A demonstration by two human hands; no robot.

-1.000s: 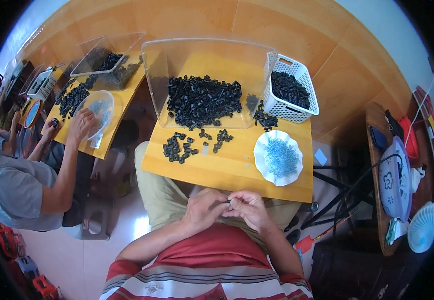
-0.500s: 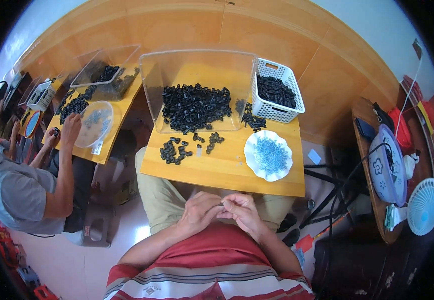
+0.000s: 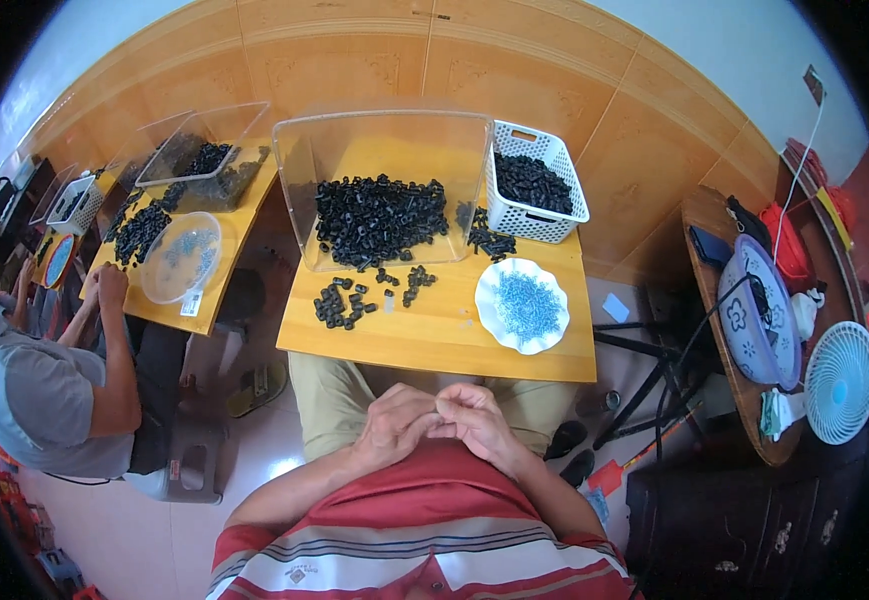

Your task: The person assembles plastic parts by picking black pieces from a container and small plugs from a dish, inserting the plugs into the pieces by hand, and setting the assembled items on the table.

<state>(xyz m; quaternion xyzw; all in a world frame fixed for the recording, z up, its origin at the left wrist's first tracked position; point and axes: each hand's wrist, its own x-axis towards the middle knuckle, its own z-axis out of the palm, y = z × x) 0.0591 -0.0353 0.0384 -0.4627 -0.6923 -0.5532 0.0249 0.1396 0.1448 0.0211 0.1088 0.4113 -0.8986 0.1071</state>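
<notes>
Low in front of the table edge, my left hand [image 3: 392, 425] and my right hand [image 3: 479, 420] meet at their fingertips. Both are closed in a pinch. Whatever small thing sits between the fingers is hidden. Nearest beyond my hands, on the wooden table [image 3: 434, 350], lie loose small black parts [image 3: 336, 306] and another little group of them [image 3: 417, 284]. To their right stands a white scalloped dish [image 3: 486, 318] filled with small clear-bluish pieces [image 3: 527, 305].
A clear plastic bin [image 3: 384, 116] holds a heap of black parts [image 3: 379, 220]. Right of it is a white basket [image 3: 539, 226] of black pieces. A co-worker [image 3: 44, 385] sits at another table on the left. A side table [image 3: 769, 445] with a basin and fan [image 3: 840, 382] stands right.
The view has shifted slightly. My hands stay pinched together, and the dark bit seen at the fingertips no longer shows. The co-worker's raised hand has moved down and left from the round tub.
</notes>
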